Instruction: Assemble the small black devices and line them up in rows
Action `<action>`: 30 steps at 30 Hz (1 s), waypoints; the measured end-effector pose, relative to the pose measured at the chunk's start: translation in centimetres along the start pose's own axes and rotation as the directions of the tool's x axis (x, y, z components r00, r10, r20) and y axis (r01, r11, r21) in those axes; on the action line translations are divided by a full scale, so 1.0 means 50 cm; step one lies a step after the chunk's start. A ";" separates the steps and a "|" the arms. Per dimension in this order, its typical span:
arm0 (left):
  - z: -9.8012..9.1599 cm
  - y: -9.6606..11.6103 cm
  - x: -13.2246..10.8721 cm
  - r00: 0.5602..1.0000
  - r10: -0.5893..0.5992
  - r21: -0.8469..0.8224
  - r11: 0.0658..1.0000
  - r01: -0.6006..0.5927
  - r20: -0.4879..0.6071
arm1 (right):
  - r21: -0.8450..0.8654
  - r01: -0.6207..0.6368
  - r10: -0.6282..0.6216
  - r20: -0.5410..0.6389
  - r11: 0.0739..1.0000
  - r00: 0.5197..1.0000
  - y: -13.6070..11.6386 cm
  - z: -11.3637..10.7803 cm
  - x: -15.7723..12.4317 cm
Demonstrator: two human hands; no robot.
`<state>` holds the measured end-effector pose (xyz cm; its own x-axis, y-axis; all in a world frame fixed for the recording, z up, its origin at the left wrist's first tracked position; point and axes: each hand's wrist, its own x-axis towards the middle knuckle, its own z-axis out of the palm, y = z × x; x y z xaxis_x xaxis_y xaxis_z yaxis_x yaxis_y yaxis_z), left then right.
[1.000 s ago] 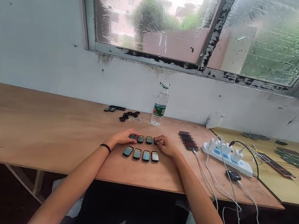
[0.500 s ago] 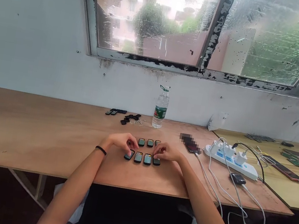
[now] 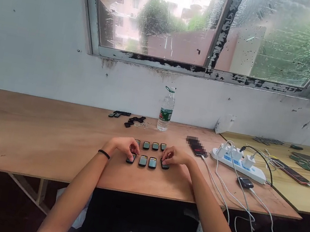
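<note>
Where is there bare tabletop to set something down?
Widest: the wooden tabletop left of the left hand. Narrower: the band between the near row of screened devices and the tabletop's front edge. Crowded: between that hand and the right hand, and around the power strip.

Left arm (image 3: 77, 186): bare forearm, slanting forward and inward from lower left.
Left wrist (image 3: 108, 150): hand angled toward the right.
Left hand (image 3: 126, 145): back uppermost, fingers (image 3: 136, 144) curled downward, thumb on the near side.
Right arm (image 3: 213, 209): bare, slanting forward and inward from lower right.
Right hand (image 3: 176, 156): low, fingers bent down and leftward.
Hand spacing: apart, roughly level.
Grip closure: unclear, both.
</note>
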<state>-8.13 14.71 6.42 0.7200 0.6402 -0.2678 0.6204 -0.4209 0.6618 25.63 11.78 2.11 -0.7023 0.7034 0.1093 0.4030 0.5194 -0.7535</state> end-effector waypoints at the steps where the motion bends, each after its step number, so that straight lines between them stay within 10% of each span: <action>1: 0.000 0.000 -0.001 1.000 -0.002 -0.005 1.000 0.002 0.001 | -0.002 -0.004 0.004 0.002 1.000 1.000 -0.001 0.000 -0.001; 6: -0.001 0.008 -0.006 0.999 -0.009 0.004 1.000 0.009 -0.041 | -0.026 0.011 -0.012 -0.036 1.000 0.999 -0.010 0.002 -0.002; 10: -0.005 0.017 -0.011 0.962 0.026 0.034 0.999 -0.017 -0.271 | -0.085 0.046 -0.055 -0.106 0.995 0.993 -0.014 0.009 0.003; 14: -0.005 0.007 0.004 0.737 -0.016 0.059 0.995 0.076 -0.676 | -0.117 0.054 -0.071 -0.144 0.992 0.987 -0.020 0.018 0.010; 17: 0.009 -0.013 0.028 0.630 -0.139 0.031 0.968 0.251 -0.764 | -0.142 0.057 -0.081 -0.169 0.988 0.982 -0.028 0.030 0.017; 30: 0.013 -0.086 0.051 0.768 -0.113 0.069 0.977 0.200 -0.631 | -0.261 0.023 -0.116 -0.344 0.965 0.932 -0.073 0.049 0.177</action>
<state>-8.77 17.73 2.42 0.2867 0.9443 0.1618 0.7716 -0.3277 0.5452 16.50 14.90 4.23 -0.4995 0.7622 0.4117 0.5259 0.6445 -0.5551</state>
